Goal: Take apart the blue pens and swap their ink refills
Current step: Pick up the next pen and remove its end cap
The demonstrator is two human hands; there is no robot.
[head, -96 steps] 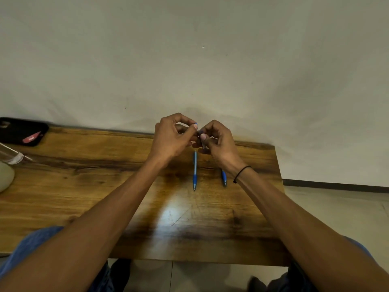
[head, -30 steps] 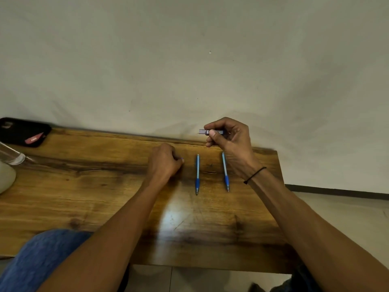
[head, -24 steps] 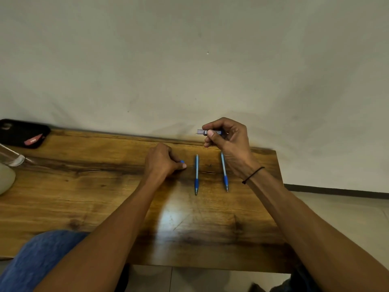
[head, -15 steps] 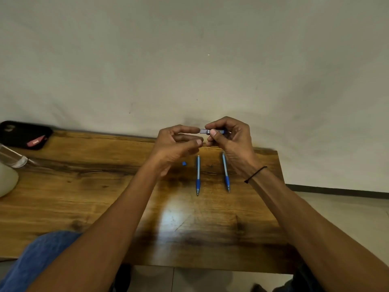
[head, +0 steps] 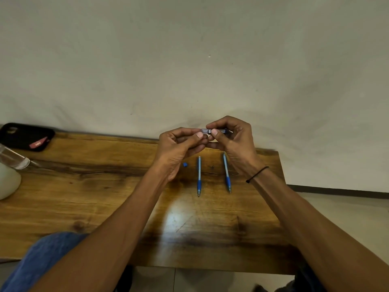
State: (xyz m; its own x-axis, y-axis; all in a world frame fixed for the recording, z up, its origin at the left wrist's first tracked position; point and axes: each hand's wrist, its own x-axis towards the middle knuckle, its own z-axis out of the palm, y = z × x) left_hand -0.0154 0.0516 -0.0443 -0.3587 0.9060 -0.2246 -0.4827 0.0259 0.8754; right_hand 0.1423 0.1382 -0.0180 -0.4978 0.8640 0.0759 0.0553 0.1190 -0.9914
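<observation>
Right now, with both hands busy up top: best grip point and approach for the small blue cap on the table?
Pinch the small blue cap across its sides with two fingers, coming straight down from above. It is a tiny stub lying on the table, too low for a side scoop. Approach from its left: the left pen lies close on its right, and the left hand hovers over it.

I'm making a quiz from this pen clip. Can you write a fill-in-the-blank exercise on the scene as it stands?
1. The number of blue pens lying side by side on the wooden table is ____.
2. The pen barrel is held above the table by ____ hands.
3. The small blue cap lies on the ____.
4. The black band is on the ____ wrist.

Missing words: two; both; table; right
</observation>
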